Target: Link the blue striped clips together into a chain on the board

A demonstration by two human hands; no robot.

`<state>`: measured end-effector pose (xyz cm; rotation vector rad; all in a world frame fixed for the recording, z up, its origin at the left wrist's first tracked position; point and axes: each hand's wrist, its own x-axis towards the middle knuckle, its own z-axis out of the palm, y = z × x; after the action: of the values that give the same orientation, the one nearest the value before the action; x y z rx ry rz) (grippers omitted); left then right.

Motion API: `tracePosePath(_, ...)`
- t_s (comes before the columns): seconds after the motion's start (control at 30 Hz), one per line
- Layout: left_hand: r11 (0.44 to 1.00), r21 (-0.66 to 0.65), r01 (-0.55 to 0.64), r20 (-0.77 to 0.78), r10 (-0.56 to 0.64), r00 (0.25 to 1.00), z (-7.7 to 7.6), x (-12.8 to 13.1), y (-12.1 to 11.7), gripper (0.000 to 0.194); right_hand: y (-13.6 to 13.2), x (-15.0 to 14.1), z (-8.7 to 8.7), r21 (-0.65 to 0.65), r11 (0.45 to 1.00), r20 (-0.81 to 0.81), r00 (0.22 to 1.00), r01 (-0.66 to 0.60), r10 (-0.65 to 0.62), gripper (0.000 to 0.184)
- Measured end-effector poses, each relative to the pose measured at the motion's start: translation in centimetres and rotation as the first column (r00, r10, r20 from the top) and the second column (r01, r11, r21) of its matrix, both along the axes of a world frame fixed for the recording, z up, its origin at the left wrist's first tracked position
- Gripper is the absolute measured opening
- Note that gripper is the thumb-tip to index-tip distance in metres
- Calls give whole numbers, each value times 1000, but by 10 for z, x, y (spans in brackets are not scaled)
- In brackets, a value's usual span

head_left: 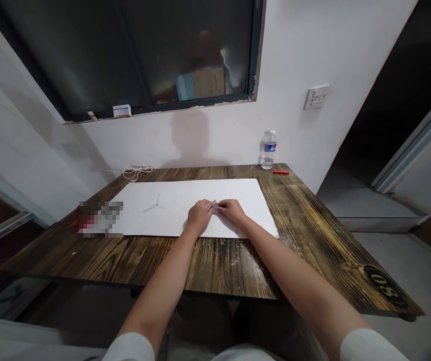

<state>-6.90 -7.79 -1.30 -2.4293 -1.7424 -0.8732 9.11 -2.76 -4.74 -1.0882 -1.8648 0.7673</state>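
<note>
My left hand (199, 217) and my right hand (232, 210) meet over the right half of a white board (189, 190). Between their fingertips is a small, thin grey piece (213, 206), too small and too covered to name. Both hands are closed, thumb and fingers pinched on it from either side. Left of them on the board lies a thin, dark, wire-like piece (157, 204) with three arms spreading from one point. Whether it is one piece or several crossed ones, I cannot tell.
The board lies on a dark wooden table (144, 260). A pixelated patch (100, 219) covers something at its left end. Along the back are a white cable (137, 172), a water bottle (268, 151) and a red pen-like stick (281, 172). A wall and window stand behind.
</note>
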Motion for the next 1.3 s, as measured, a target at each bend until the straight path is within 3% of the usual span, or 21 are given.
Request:
tracePosePath(0.23, 1000, -1, 24, 194, -24, 981, -2, 0, 0, 28, 2, 0, -5, 12, 999, -33, 999, -36, 37, 13)
tracePosePath(0.33, 1000, -20, -2, 350, 9, 937, -5, 0, 4, 30, 4, 0, -6, -10, 998, -99, 993, -61, 59, 14)
tracePosePath(0.43, 996, -85, -8, 557, 55, 829, -10, 0, 10, 26, 4, -1, -6, -79, 994, -231, 971, -75, 55, 18)
tracePosePath(0.57, 983, -167, 79, 781, 83, 619, -17, 0, 17, 24, 4, -1, -4, -159, 977, -408, 910, -146, 70, 28)
tracePosePath(0.63, 973, -207, 100, 838, 124, 531, -19, -1, 18, 28, 4, -1, -4, -151, 971, -440, 892, -184, 101, 32)
tracePosePath(0.73, 963, -252, 99, 866, 179, 468, -18, -1, 17, 32, 4, -2, -4, -131, 963, -450, 879, -237, 156, 34)
tracePosePath(1.1, 956, -252, 148, 858, 151, 490, -10, 5, 13, 39, 2, -2, -2, -147, 953, -485, 859, -264, 163, 33)
tracePosePath(1.3, 955, -250, 160, 852, 138, 505, -10, 6, 12, 39, 5, -3, -4, -148, 964, -454, 881, -219, 130, 35)
